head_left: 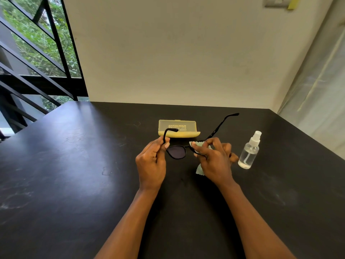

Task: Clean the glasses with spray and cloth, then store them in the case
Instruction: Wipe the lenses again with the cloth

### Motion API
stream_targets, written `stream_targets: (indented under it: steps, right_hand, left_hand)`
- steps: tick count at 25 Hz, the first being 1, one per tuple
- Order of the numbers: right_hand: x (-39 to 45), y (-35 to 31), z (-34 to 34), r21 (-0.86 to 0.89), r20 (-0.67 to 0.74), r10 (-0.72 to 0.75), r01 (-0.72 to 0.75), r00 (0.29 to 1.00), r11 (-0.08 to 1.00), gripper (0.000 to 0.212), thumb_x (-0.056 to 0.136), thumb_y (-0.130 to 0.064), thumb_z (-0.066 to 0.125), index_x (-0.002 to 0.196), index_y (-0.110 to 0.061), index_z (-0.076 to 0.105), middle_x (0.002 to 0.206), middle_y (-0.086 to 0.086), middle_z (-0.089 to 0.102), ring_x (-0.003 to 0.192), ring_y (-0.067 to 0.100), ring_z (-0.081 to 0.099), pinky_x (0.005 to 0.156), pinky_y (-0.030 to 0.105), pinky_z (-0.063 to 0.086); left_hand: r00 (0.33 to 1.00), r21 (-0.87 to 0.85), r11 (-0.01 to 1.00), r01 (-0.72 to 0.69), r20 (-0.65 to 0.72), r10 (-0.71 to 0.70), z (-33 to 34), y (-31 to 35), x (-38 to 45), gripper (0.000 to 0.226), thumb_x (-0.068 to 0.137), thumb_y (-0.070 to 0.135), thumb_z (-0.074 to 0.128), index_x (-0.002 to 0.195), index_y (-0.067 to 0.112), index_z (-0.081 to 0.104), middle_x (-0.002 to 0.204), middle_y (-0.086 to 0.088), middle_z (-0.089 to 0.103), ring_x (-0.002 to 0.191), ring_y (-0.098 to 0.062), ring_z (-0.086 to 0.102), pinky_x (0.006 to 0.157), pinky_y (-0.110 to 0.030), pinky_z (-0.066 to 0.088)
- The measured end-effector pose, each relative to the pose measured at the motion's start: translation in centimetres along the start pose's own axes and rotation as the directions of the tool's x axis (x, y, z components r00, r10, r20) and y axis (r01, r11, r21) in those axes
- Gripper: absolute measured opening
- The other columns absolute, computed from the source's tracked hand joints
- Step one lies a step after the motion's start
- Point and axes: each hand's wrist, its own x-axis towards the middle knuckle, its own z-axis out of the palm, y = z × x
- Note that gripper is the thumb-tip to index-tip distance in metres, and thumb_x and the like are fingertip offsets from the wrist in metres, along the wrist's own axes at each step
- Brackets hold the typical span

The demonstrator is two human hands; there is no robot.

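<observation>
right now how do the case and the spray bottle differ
The case is yellow, flat and lying down behind the glasses; the spray bottle is clear, tall and standing upright beside the right hand. The case bears print; the bottle shows none. Both rest untouched on the black table.

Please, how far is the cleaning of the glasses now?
Midway. Spraying looks done: the spray bottle stands aside. In hand: the left hand holds the glasses while the right hand pinches the cloth over one lens. Left: storing them in the case.
</observation>
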Motion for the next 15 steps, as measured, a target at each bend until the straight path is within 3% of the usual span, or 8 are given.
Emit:
stream_targets:
  steps: [3, 5, 10, 13, 15]
  right_hand:
    - [-0.09, -0.07, -0.42, 0.056, -0.056, -0.028, 0.031, 0.998, 0.998, 0.014, 0.08, -0.03, 0.07, 0.094, -0.031, 0.071, 0.106, -0.003, 0.055, 0.102, 0.025, 0.039, 0.077, 0.047, 0.034]
    - [-0.17, -0.01, -0.62, 0.011, -0.129, -0.059, 0.061, 0.99, 0.998, 0.008, 0.075, -0.028, 0.075, 0.082, -0.026, 0.072, 0.096, -0.002, 0.06, 0.095, 0.027, 0.045, 0.072, 0.041, 0.028]
    - [-0.03, 0.41, -0.94, -0.058, -0.159, -0.139, 0.131, 0.977, 0.99, 0.016, 0.074, -0.022, 0.076, 0.089, -0.018, 0.074, 0.081, 0.004, 0.065, 0.077, 0.026, 0.057, 0.065, 0.034, 0.034]
    - [0.16, 0.43, -0.81, 0.123, -0.073, -0.098, 0.107, 0.992, 0.987, 0.021, 0.08, -0.022, 0.071, 0.1, -0.015, 0.072, 0.084, 0.004, 0.065, 0.078, 0.021, 0.059, 0.065, 0.034, 0.046]
    - [0.36, 0.28, -0.76, 0.351, -0.026, 0.007, 0.003, 1.0, 0.937, 0.017, 0.08, -0.02, 0.07, 0.096, -0.016, 0.073, 0.085, 0.001, 0.065, 0.077, 0.013, 0.06, 0.066, 0.022, 0.049]
  left_hand:
    - [0.999, -0.003, 0.999, 0.033, -0.011, -0.033, -0.05, -0.13, 0.09, 0.025, 0.083, 0.0, 0.062, 0.107, -0.001, 0.064, 0.097, -0.002, 0.065, 0.094, -0.002, 0.06, 0.078, -0.011, 0.052]
    - [0.999, -0.001, 0.999, 0.049, -0.016, -0.049, -0.08, -0.12, 0.16, 0.024, 0.083, 0.002, 0.062, 0.107, 0.0, 0.065, 0.097, -0.001, 0.065, 0.091, -0.003, 0.062, 0.077, -0.014, 0.053]
    - [0.998, 0.022, 0.999, 0.049, -0.032, -0.048, -0.21, -0.28, 0.26, 0.024, 0.083, 0.002, 0.062, 0.106, -0.001, 0.065, 0.096, -0.001, 0.065, 0.09, -0.004, 0.062, 0.079, -0.013, 0.052]
    - [0.996, 0.038, 0.997, 0.069, -0.056, -0.067, -0.31, -0.54, 0.28, 0.024, 0.083, 0.002, 0.063, 0.106, -0.001, 0.065, 0.096, -0.001, 0.065, 0.088, -0.007, 0.064, 0.079, -0.012, 0.051]
    - [0.992, 0.033, 0.994, 0.104, -0.076, -0.102, -0.33, -0.61, 0.31, 0.023, 0.083, 0.003, 0.063, 0.105, -0.002, 0.066, 0.096, -0.006, 0.068, 0.088, -0.014, 0.066, 0.079, -0.02, 0.054]
